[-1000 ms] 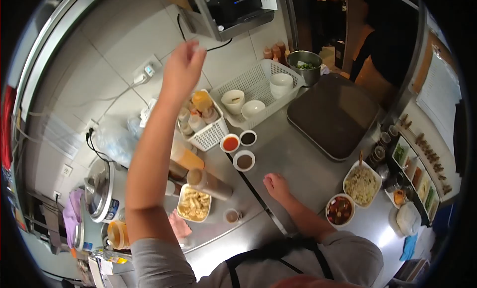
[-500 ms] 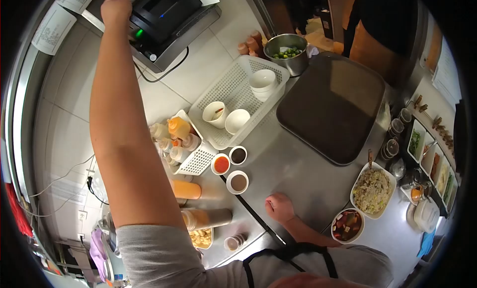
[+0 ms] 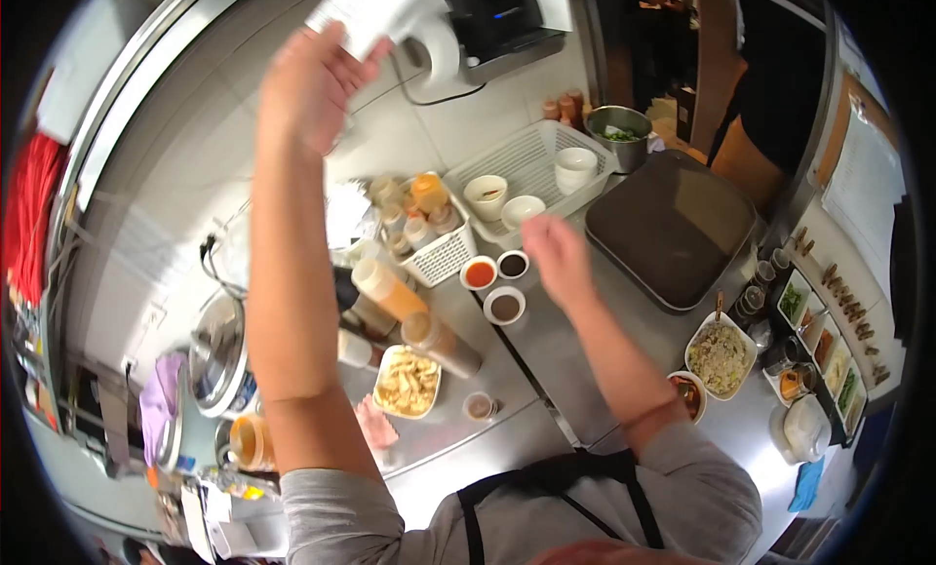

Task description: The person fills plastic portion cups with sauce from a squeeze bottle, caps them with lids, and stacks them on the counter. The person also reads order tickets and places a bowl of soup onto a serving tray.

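Note:
Up at the top left, my left hand (image 3: 317, 87) has its fingers on a white printed paper slip (image 3: 375, 14), which hangs in front of a black device (image 3: 492, 19). My right hand (image 3: 556, 253) is above the counter, beside a white bowl (image 3: 524, 210) at the basket's edge; it is blurred, and its fingers cannot be made out. Three small sauce cups, one red (image 3: 479, 273) and two dark (image 3: 512, 265) (image 3: 505, 306), sit to its left. Farther right are a bowl of fried rice (image 3: 721, 358) and a partly hidden bowl of soup (image 3: 688, 397).
A perforated white basket (image 3: 468, 175) holds bowls. Beside it are squeeze bottles (image 3: 429, 193), a brown tray (image 3: 673, 229) and a metal pot (image 3: 619, 136). Fried pieces (image 3: 408, 381) fill a bowl near two lying bottles (image 3: 441, 344). A person in dark clothes (image 3: 780, 87) stands behind.
My left hand has come down from the device with a paper slip at its fingers. My right hand has moved forward, toward the basket, from the counter. The whole view has shifted.

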Tool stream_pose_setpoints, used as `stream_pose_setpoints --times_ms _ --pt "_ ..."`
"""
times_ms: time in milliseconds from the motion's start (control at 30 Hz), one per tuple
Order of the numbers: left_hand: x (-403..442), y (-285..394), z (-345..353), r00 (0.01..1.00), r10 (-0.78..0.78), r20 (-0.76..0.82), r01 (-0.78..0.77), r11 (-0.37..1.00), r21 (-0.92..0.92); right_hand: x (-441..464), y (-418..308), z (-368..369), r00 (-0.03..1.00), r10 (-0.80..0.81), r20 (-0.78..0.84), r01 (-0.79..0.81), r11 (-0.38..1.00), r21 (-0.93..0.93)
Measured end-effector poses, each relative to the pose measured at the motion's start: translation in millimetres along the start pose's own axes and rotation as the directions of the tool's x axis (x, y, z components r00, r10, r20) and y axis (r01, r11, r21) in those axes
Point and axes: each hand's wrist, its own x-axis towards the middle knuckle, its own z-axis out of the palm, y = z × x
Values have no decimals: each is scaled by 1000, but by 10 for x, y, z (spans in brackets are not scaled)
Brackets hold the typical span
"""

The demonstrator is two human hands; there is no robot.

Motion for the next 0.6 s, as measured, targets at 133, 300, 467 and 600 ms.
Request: stream_pose_setpoints --times_ms 133,300,467,600 --pt "-837 -271 -232 975 -149 -165 156 987 30 705 -1176 587 925 251 286 -317 923 216" --pt "-1673 -581 -737 945 -320 64 324 904 -279 679 -1261 1163 762 162 627 -221 975 16" --pt "-1980 -420 -1220 836 -546 45 440 620 -650 467 -1373 1311 441 153 884 141 961 -236" --pt "-1796 -370 -1640 696 -496 -520 320 862 -394 481 -1391 1504 419 125 899 626 677 -386"
